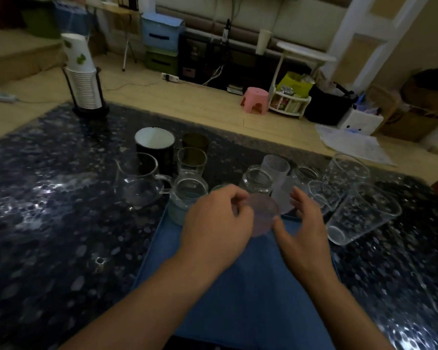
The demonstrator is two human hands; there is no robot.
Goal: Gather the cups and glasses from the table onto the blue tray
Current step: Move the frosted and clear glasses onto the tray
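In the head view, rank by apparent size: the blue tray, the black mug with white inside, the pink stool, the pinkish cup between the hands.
1. blue tray, largest by far.
2. black mug.
3. pinkish cup and pink stool look about alike; the stool stands much farther away, so no ranking.

No text, label, brand or number can be read anywhere in the frame. The paper cups point(79, 53) stacked at upper left carry green leaf marks but no lettering. The blue box point(161, 31) at upper centre has a dark slot on its front, with no words legible. The yellow-green bag point(295, 83) at upper right shows dark print too blurred to make out. The white box point(360, 121) at right bears a few small dark marks, not readable as characters. The clear glasses point(359, 210) at right show a raised dot pattern only.
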